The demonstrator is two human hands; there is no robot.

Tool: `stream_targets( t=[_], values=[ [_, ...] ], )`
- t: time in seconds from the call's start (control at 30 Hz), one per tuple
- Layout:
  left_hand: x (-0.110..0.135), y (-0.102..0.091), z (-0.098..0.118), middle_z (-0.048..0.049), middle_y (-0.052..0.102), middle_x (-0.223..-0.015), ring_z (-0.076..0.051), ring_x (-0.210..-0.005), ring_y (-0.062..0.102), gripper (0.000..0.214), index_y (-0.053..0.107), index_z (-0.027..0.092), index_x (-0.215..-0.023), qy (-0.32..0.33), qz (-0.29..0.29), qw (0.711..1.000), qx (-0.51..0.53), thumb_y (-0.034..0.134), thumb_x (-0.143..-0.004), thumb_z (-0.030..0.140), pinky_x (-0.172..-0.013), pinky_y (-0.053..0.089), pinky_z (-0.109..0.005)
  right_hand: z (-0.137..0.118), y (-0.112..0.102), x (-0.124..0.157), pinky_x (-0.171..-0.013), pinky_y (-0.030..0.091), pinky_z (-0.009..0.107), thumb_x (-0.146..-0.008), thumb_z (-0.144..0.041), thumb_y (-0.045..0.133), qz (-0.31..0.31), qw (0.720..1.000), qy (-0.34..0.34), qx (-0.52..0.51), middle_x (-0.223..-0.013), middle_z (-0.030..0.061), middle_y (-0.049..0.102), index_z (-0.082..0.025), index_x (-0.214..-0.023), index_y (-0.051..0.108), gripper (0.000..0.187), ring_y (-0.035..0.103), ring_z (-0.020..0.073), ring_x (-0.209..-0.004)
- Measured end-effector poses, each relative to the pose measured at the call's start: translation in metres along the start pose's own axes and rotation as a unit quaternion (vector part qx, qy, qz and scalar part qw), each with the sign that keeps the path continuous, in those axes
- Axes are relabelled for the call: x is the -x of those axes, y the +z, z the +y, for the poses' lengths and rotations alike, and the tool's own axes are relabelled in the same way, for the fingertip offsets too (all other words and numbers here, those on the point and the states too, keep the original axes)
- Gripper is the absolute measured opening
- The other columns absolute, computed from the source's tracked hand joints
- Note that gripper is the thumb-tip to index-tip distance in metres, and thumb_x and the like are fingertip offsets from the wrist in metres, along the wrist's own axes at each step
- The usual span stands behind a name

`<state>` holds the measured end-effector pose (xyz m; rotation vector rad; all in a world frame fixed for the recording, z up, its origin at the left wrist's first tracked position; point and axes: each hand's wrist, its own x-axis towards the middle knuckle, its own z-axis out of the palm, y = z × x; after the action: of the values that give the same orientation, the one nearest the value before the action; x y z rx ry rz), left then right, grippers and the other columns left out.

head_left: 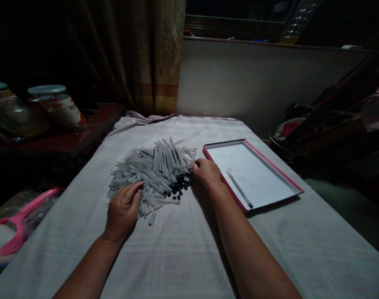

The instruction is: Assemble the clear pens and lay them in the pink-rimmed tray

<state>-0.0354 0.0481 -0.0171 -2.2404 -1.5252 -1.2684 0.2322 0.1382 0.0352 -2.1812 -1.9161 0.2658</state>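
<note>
A heap of several pale plastic tubes [155,170] lies on a white cloth-covered table [183,249], with small black caps [180,185] at its right front edge. My left hand [123,209] rests on the heap's near left side, fingers curled over some tubes. My right hand [206,172] touches the heap's right edge, fingers bent and pinched at the tubes; what they hold is hidden. To the right lies a shallow white tray with a red rim [270,166], and one assembled tube [239,189] lies in it.
Two lidded jars [57,106] stand on a dark wooden shelf at the left. A pink plastic object [19,222] lies below at the left edge. A curtain hangs behind the table. Dark clutter fills the right side.
</note>
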Motion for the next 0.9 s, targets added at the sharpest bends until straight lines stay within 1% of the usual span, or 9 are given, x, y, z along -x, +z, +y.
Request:
stream_targets(
  t=[0.13, 0.23, 0.4, 0.5, 0.57, 0.63, 0.7, 0.77, 0.9],
  values=[
    [0.000, 0.001, 0.006, -0.0066, 0.073, -0.101, -0.022, -0.094, 0.067, 0.023, 0.065, 0.020, -0.114, 0.039, -0.016, 0.999, -0.010, 0.051, -0.096, 0.020, -0.085, 0.051, -0.035, 0.021, -0.029, 0.010, -0.074, 0.046, 0.030, -0.091, -0.038, 0.049, 0.057, 0.997, 0.014, -0.048, -0.098, 0.0105, 0.077, -0.024, -0.098, 0.078, 0.033, 0.070, 0.0250, -0.092],
    [-0.001, 0.000, 0.019, -0.0079, 0.070, -0.106, -0.024, -0.102, 0.065, 0.028, 0.061, 0.022, -0.121, 0.067, -0.018, 0.997, -0.017, 0.052, -0.095, 0.019, -0.091, 0.049, -0.038, 0.026, -0.047, 0.019, -0.067, 0.043, 0.027, -0.089, -0.037, 0.051, 0.059, 0.986, -0.046, -0.149, -0.086, 0.0077, 0.076, -0.020, -0.091, 0.077, 0.031, 0.067, 0.0208, -0.079],
    [-0.003, -0.005, 0.039, -0.0183, 0.058, -0.130, -0.032, -0.124, 0.053, 0.043, 0.049, 0.016, -0.135, 0.088, 0.009, 0.995, -0.043, 0.055, -0.095, 0.030, -0.103, 0.041, -0.049, 0.002, -0.047, 0.035, -0.055, 0.037, 0.022, -0.085, -0.032, 0.058, -0.204, 0.896, -0.243, -0.311, -0.062, -0.0006, 0.061, -0.014, -0.076, 0.072, 0.025, 0.051, 0.0111, -0.058],
    [-0.002, -0.004, 0.039, -0.0117, 0.069, -0.110, -0.024, -0.101, 0.064, 0.032, 0.053, 0.016, -0.128, 0.117, -0.047, 0.992, -0.021, 0.048, -0.099, 0.028, -0.094, 0.046, -0.040, -0.013, -0.035, 0.037, -0.055, 0.037, 0.020, -0.086, -0.031, 0.059, -0.295, 0.842, -0.292, -0.344, -0.062, -0.0020, 0.058, -0.014, -0.075, 0.070, 0.023, 0.049, 0.0098, -0.058],
    [0.000, -0.002, 0.036, -0.0068, 0.072, -0.095, -0.019, -0.083, 0.066, 0.024, 0.056, 0.017, -0.120, 0.120, -0.060, 0.991, -0.009, 0.044, -0.100, 0.024, -0.082, 0.049, -0.033, -0.012, -0.026, 0.031, -0.055, 0.038, 0.021, -0.088, -0.034, 0.056, -0.310, 0.832, -0.281, -0.365, -0.062, -0.0014, 0.059, -0.013, -0.075, 0.069, 0.028, 0.051, 0.0104, -0.058],
    [0.001, 0.000, 0.034, -0.0056, 0.073, -0.090, -0.019, -0.077, 0.066, 0.020, 0.058, 0.017, -0.114, 0.111, -0.050, 0.993, -0.011, 0.044, -0.100, 0.024, -0.075, 0.049, -0.031, -0.002, -0.018, 0.020, -0.056, 0.040, 0.022, -0.091, -0.037, 0.053, -0.255, 0.866, -0.232, -0.362, -0.063, 0.0003, 0.062, -0.014, -0.075, 0.070, 0.032, 0.054, 0.0122, -0.059],
    [0.001, 0.001, 0.033, -0.0059, 0.073, -0.090, -0.020, -0.079, 0.067, 0.019, 0.058, 0.017, -0.112, 0.098, -0.040, 0.994, -0.017, 0.046, -0.100, 0.025, -0.075, 0.049, -0.032, 0.013, -0.010, 0.009, -0.061, 0.042, 0.024, -0.091, -0.033, 0.053, -0.116, 0.935, -0.139, -0.305, -0.069, 0.0031, 0.068, -0.015, -0.078, 0.072, 0.030, 0.059, 0.0149, -0.065],
    [0.001, 0.002, 0.033, -0.0057, 0.073, -0.091, -0.020, -0.083, 0.068, 0.018, 0.059, 0.018, -0.111, 0.086, -0.045, 0.995, -0.012, 0.047, -0.099, 0.025, -0.077, 0.050, -0.032, 0.025, -0.004, 0.002, -0.068, 0.044, 0.025, -0.091, -0.030, 0.053, -0.012, 0.971, -0.056, -0.231, -0.081, 0.0057, 0.074, -0.017, -0.086, 0.074, 0.025, 0.065, 0.0176, -0.076],
    [0.001, 0.001, 0.034, -0.0051, 0.072, -0.094, -0.020, -0.086, 0.068, 0.017, 0.059, 0.020, -0.111, 0.072, -0.055, 0.996, 0.001, 0.049, -0.098, 0.024, -0.079, 0.051, -0.031, 0.026, 0.004, 0.002, -0.072, 0.046, 0.025, -0.088, -0.038, 0.060, -0.023, 0.987, -0.041, -0.151, -0.096, 0.0053, 0.077, -0.022, -0.099, 0.075, 0.025, 0.070, 0.0188, -0.085]
  ],
)
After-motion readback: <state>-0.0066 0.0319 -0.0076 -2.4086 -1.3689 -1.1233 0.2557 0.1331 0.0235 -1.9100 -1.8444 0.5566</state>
